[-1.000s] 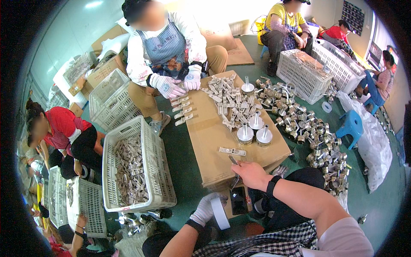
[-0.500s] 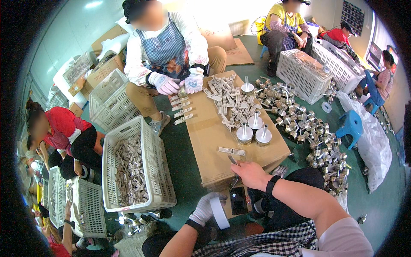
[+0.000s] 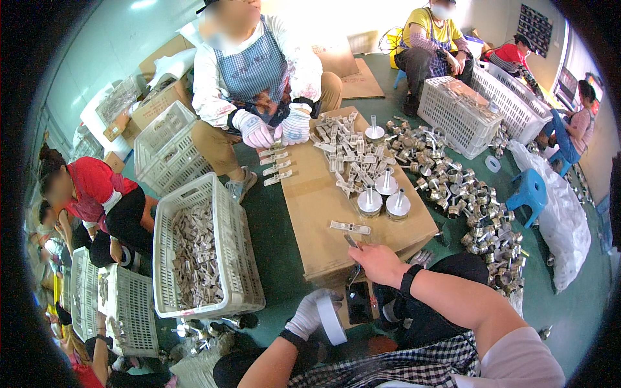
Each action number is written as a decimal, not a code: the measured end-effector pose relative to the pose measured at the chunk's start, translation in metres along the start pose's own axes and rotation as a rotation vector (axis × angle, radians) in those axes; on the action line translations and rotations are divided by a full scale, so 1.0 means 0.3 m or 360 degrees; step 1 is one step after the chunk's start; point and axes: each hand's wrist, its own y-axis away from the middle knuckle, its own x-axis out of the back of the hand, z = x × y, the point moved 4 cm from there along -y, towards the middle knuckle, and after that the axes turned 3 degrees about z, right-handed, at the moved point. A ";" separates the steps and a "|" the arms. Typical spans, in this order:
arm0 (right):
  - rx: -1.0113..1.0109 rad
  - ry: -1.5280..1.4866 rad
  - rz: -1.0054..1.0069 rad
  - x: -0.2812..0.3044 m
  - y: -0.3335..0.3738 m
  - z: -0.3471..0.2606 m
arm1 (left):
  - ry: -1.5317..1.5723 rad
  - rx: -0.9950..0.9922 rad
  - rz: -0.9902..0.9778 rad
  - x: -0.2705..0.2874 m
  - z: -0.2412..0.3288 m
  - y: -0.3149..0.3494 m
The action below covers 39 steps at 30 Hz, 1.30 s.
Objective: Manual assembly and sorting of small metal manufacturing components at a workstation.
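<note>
My left hand (image 3: 308, 318), in a pale glove, grips a roll of white tape (image 3: 331, 321) low in front of my lap. My bare right hand (image 3: 380, 264) rests at the near edge of the cardboard-covered work surface (image 3: 310, 239). It is closed on a thin metal tool (image 3: 351, 241), whose grey tip sticks out past the fingers; its exact kind is not clear. Just beyond the tip lies a single pale clip-like part (image 3: 350, 227). Three white discs with upright stems (image 3: 369, 203) stand near a heap of similar clip-like parts (image 3: 356, 155).
Opposite me, a co-worker's gloved hands (image 3: 272, 129) work beside a row of clips (image 3: 277, 169). A white crate of clips (image 3: 226, 301) stands at left. Metal cup-like parts (image 3: 453, 187), a blue stool (image 3: 527, 194) and a dark phone-like object (image 3: 359, 304) are around.
The co-worker opposite has shifted slightly and raised their head, their gloved hands drawing closer together. My own hands stay nearly still.
</note>
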 end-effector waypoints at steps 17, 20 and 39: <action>0.0027 0.0022 0.0046 0.000 0.000 0.003 | 0.0052 0.0033 -0.0010 -0.008 0.001 -0.002; 0.0017 0.0030 0.0029 0.006 0.000 -0.004 | 0.0152 0.0097 -0.0018 -0.014 0.005 0.004; 0.0019 0.0010 0.0036 -0.009 -0.005 0.000 | 0.0318 0.0203 -0.0207 0.022 -0.009 -0.016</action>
